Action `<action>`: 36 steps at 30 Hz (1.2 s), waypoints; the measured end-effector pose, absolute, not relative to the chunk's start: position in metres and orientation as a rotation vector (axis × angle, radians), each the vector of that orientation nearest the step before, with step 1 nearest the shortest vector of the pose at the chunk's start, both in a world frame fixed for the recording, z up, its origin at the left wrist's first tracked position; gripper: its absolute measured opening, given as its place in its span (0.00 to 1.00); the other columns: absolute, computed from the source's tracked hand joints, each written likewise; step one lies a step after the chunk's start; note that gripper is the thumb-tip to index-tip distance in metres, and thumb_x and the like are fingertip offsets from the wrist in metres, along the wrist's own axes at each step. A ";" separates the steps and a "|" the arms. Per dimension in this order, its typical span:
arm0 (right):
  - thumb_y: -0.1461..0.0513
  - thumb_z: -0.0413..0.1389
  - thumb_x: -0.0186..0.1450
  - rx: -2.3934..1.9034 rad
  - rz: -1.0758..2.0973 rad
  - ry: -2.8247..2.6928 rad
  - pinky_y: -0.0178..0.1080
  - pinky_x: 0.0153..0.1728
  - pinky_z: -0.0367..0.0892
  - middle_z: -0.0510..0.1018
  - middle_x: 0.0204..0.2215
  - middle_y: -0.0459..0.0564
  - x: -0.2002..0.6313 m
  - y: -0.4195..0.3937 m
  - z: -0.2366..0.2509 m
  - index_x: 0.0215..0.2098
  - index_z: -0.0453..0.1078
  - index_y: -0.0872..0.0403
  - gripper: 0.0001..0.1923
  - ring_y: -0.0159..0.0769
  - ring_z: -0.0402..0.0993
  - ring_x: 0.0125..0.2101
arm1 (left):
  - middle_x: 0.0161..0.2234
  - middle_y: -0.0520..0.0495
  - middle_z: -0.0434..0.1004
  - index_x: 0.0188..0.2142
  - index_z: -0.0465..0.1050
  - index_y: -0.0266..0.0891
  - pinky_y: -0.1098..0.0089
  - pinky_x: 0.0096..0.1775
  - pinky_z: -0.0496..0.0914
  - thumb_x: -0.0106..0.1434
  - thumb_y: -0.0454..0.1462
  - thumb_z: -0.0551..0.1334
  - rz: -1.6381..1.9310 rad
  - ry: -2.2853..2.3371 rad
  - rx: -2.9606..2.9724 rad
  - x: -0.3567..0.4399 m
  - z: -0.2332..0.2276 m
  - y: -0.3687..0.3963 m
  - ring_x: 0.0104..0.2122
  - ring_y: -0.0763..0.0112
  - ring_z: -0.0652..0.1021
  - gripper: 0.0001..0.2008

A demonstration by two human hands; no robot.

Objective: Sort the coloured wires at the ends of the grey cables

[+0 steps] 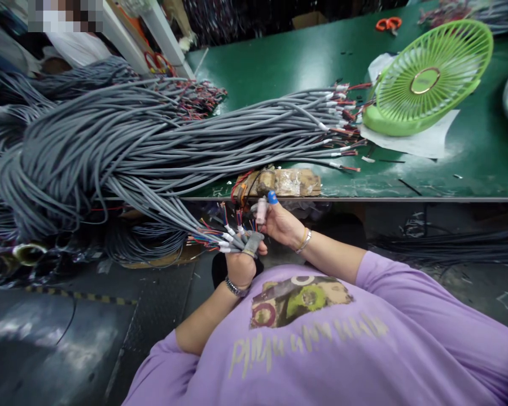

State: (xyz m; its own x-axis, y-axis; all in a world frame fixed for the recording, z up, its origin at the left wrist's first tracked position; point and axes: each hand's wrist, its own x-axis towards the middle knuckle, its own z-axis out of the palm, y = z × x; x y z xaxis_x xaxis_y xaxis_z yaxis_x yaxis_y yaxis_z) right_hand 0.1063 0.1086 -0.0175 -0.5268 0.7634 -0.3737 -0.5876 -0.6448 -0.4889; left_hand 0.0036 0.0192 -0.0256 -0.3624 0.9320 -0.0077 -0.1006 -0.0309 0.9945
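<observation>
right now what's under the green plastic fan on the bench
The green plastic fan rests on a white sheet spread over the green bench top. The fan's base hides the sheet's middle. Beside it lie the stripped ends of the grey cable bundle.

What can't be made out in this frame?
- Head view: left hand palm, hidden behind the gray cable ends it grips.
- Small white part at right hand fingertips: too small to identify.
- Orange scissors at the table's far edge: too small for detail.
- Green fan base: partly hidden by its grille.
</observation>
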 end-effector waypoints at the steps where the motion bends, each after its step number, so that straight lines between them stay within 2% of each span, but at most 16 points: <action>1: 0.40 0.56 0.59 -0.728 2.198 -0.382 0.32 0.22 0.56 0.73 0.22 0.44 0.108 0.108 -0.017 0.30 0.71 0.55 0.26 0.27 0.64 0.20 | 0.20 0.53 0.75 0.26 0.74 0.38 0.74 0.23 0.70 0.56 0.41 0.66 1.533 1.387 0.946 0.003 -0.025 0.018 0.19 0.74 0.75 0.09; 7: 0.40 0.51 0.63 -0.693 2.281 -0.428 0.31 0.22 0.57 0.74 0.24 0.46 0.117 0.107 -0.012 0.34 0.72 0.55 0.27 0.27 0.63 0.21 | 0.20 0.53 0.75 0.26 0.75 0.38 0.75 0.23 0.71 0.56 0.41 0.66 1.549 1.381 0.938 0.001 -0.023 0.011 0.19 0.75 0.75 0.09; 15: 0.56 0.63 0.59 -0.665 2.159 -0.595 0.30 0.23 0.56 0.71 0.23 0.43 0.122 0.103 -0.013 0.31 0.72 0.56 0.11 0.25 0.62 0.22 | 0.18 0.54 0.73 0.25 0.74 0.37 0.76 0.21 0.68 0.57 0.40 0.66 1.583 1.349 0.886 0.001 -0.020 0.015 0.17 0.77 0.72 0.09; 20: 0.50 0.59 0.62 -0.675 2.177 -0.546 0.31 0.23 0.58 0.74 0.25 0.45 0.121 0.108 -0.020 0.33 0.73 0.55 0.16 0.27 0.63 0.23 | 0.17 0.55 0.72 0.25 0.73 0.37 0.76 0.20 0.67 0.55 0.40 0.66 1.599 1.387 0.838 0.005 -0.016 0.020 0.16 0.77 0.72 0.09; 25: 0.45 0.56 0.63 -0.683 2.196 -0.513 0.31 0.24 0.59 0.76 0.28 0.47 0.114 0.114 -0.029 0.30 0.72 0.54 0.21 0.27 0.64 0.23 | 0.16 0.54 0.72 0.23 0.72 0.37 0.75 0.20 0.67 0.55 0.41 0.65 1.566 1.417 0.851 0.006 -0.016 0.020 0.16 0.76 0.72 0.11; 36: 0.45 0.59 0.61 -0.628 2.212 -0.391 0.31 0.24 0.59 0.73 0.21 0.45 0.103 0.117 -0.027 0.27 0.71 0.56 0.22 0.26 0.62 0.21 | 0.17 0.54 0.73 0.23 0.73 0.37 0.76 0.20 0.67 0.56 0.40 0.66 1.548 1.398 0.889 0.006 -0.021 0.022 0.16 0.77 0.72 0.10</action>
State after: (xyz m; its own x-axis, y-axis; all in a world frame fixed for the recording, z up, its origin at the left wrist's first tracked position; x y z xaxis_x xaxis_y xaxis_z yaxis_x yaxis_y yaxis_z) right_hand 0.1031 0.1165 -0.0274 -0.5674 0.7629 -0.3099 -0.6104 -0.6422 -0.4636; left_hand 0.0057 0.0224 -0.0211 -0.3894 0.9205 -0.0333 -0.1270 -0.0179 0.9917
